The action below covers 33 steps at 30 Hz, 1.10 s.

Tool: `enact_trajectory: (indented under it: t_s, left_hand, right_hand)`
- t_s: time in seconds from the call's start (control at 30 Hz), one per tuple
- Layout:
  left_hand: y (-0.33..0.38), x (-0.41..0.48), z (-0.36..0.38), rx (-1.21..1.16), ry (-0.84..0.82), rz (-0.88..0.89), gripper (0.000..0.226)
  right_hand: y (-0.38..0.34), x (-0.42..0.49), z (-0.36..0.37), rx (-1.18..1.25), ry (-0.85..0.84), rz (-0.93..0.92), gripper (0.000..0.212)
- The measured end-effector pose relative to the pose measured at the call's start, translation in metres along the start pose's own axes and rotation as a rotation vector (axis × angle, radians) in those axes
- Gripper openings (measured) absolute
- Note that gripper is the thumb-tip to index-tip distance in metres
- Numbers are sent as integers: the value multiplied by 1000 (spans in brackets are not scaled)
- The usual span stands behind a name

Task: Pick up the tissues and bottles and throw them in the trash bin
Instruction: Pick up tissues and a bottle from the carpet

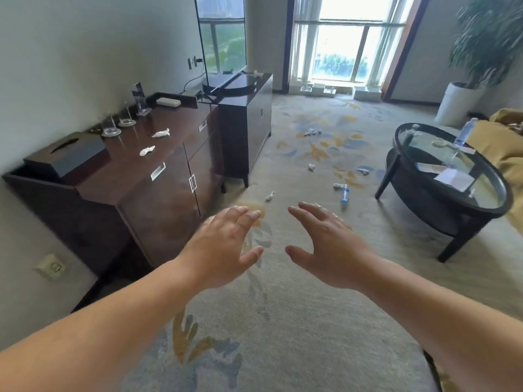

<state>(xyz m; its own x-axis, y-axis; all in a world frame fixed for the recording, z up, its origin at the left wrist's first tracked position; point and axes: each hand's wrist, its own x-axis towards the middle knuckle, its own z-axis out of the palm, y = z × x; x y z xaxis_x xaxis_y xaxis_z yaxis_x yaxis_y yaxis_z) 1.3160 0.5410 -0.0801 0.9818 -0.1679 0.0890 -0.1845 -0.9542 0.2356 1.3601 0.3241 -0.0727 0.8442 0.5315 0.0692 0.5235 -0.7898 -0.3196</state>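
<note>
Centre frame, head view: left hand (226, 244) and right hand (325, 247) spread, holding nothing. Tissues (270, 196) and bottle (344, 194) lie mid-frame on carpet (283, 321) — take nearest first; no bin visible.

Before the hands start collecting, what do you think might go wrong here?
1. Both hands, left and right, are empty, and no trash bin is in view, so it may need finding first.
2. The tissues on the cabinet lie near the glasses, which a careless reach might knock.
3. The floor bottle lies on its side and may roll if nudged.
</note>
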Motion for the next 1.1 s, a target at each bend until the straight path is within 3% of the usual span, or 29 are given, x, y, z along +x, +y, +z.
enact_trajectory:
  t_s: [0.33, 0.63, 0.83, 1.1]
  left_hand:
    - [-106, 189, 5, -24, -19, -38, 66]
    - [-223, 366, -1, -27, -49, 40, 67]
    - [-273, 465, 7, -80, -73, 73, 66]
    - [-314, 597, 58, -102, -123, -13, 66]
  right_hand:
    - [66, 215, 10, 11, -56, -2, 75]
    - [88, 403, 25, 33, -24, 80, 75]
    - [122, 499, 27, 49, -42, 128, 74]
    - [206, 627, 53, 70, -114, 120, 74]
